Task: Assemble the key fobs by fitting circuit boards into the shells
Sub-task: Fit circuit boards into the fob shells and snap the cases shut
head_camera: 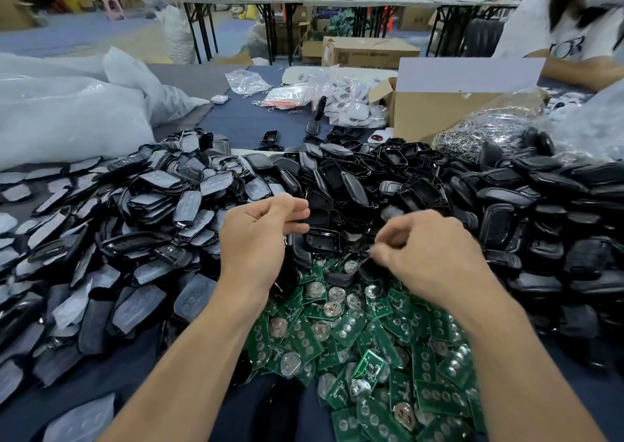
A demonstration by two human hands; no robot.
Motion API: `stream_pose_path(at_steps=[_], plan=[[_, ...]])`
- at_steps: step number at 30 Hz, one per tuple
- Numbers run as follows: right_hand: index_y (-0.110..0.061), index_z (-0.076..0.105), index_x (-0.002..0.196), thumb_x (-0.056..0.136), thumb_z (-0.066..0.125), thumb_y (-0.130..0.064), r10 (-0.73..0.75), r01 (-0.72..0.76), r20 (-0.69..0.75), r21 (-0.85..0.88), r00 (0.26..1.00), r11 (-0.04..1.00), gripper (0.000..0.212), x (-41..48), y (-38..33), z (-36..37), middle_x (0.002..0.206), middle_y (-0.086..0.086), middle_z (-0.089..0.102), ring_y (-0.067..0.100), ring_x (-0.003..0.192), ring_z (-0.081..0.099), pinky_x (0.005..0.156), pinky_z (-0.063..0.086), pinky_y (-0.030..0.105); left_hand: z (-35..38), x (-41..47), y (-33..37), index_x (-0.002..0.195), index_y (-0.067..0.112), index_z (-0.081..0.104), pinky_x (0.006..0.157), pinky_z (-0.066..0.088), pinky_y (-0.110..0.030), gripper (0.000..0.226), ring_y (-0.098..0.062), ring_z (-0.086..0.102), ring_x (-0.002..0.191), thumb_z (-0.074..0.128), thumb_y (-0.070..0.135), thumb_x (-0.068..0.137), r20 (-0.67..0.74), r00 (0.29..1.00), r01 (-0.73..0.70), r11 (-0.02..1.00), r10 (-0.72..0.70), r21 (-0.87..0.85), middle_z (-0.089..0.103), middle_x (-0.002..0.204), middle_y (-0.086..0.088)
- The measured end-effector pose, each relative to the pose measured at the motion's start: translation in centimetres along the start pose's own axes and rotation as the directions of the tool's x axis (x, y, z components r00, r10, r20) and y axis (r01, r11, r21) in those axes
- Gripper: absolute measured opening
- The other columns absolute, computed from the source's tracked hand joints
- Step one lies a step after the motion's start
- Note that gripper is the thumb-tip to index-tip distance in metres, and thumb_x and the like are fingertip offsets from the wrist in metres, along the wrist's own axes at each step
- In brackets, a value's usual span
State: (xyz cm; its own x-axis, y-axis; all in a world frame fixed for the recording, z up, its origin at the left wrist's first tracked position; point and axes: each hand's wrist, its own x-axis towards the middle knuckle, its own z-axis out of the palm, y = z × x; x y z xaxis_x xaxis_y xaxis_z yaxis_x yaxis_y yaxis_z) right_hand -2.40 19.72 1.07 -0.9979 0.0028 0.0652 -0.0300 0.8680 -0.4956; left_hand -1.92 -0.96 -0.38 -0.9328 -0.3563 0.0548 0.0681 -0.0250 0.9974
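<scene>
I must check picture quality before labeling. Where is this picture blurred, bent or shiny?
Head view: the left hand, right hand and green circuit boards look fairly sharp; the person at top right is smeared; the far tables bow from the wide lens; the plastic bags at left show glare; shadows are soft.

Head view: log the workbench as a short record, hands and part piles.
left hand: fingers curled above the shells; hold unclear
right hand: fingers pinched together; hold unclear
circuit boards: green heap nearest the person
black shells: heap centre and right
grey-faced covers: heap left
cardboard box: open, behind the shells, right
</scene>
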Motion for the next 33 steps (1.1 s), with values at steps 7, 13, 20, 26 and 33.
stream_pose_path(at_steps=[7, 13, 20, 26, 33], plan=[[-0.037, 0.076, 0.072, 0.075, 0.092, -0.023, -0.007, 0.007, 0.002, 0.115, 1.000, 0.993, 0.022, 0.4, 0.2, 0.4, 0.065, -0.018, 0.065, -0.004, 0.061, 0.060, 0.055, 0.043, 0.010, 0.2, -0.3, -0.3, 0.076, 0.030, 0.083, 0.064, 0.047, -0.001, 0.032, -0.016, 0.078, 0.071, 0.064, 0.025, 0.101, 0.015, 0.998, -0.056, 0.993, 0.055, 0.102, 0.081, 0.082, 0.007], [-0.025, 0.076, 0.075, 0.072, 0.089, -0.009, -0.169, 0.215, -0.133, 0.623, 0.977, 0.752, 0.021, -0.1, -1.2, 1.3, 0.069, -0.005, 0.073, 0.007, 0.060, 0.066, 0.060, 0.055, 0.022, 1.0, -1.5, -0.6, 0.084, 0.037, 0.084, 0.081, 0.059, -0.035, 0.020, -0.012, 0.077, 0.087, 0.066, 0.038, 0.091, 0.235, 0.971, -0.089, 0.984, 0.052, 0.153, 0.081, 0.086, 0.008], [-0.028, 0.080, 0.081, 0.074, 0.088, -0.007, -0.221, 0.346, -0.278, 0.575, 0.935, 0.742, 0.024, -1.0, -2.6, 2.2, 0.075, -0.011, 0.074, 0.006, 0.066, 0.068, 0.061, 0.056, 0.018, 0.0, -1.1, 0.7, 0.099, 0.018, 0.084, 0.070, 0.064, -0.032, 0.025, -0.023, 0.078, 0.080, 0.063, 0.032, 0.097, 0.561, 0.798, 0.291, 0.956, -0.218, -0.043, 0.080, 0.095, -0.012], [-0.028, 0.077, 0.067, 0.078, 0.086, -0.029, -0.208, 0.289, -0.218, 0.467, 0.954, 0.835, 0.015, -1.1, -3.0, 2.2, 0.061, -0.014, 0.070, 0.002, 0.053, 0.062, 0.052, 0.050, 0.017, -1.6, 0.5, 1.3, 0.123, 0.004, 0.070, 0.072, 0.063, -0.025, 0.041, -0.022, 0.078, 0.097, 0.069, 0.020, 0.085, 0.409, 0.876, 0.398, 0.862, -0.256, -0.313, 0.080, 0.106, -0.013], [-0.045, 0.076, 0.096, 0.065, 0.091, -0.050, -0.210, 0.190, 0.224, 0.108, 0.952, 0.976, 0.034, -1.5, -3.8, 3.5, 0.089, -0.015, 0.059, 0.004, 0.072, 0.056, 0.059, 0.041, 0.021, -2.0, 1.0, 1.3, 0.095, 0.001, 0.075, 0.061, 0.062, -0.026, 0.031, -0.024, 0.079, 0.079, 0.057, 0.023, 0.107, 0.259, 0.912, 0.399, 0.838, -0.319, -0.372, 0.080, 0.095, -0.018]])
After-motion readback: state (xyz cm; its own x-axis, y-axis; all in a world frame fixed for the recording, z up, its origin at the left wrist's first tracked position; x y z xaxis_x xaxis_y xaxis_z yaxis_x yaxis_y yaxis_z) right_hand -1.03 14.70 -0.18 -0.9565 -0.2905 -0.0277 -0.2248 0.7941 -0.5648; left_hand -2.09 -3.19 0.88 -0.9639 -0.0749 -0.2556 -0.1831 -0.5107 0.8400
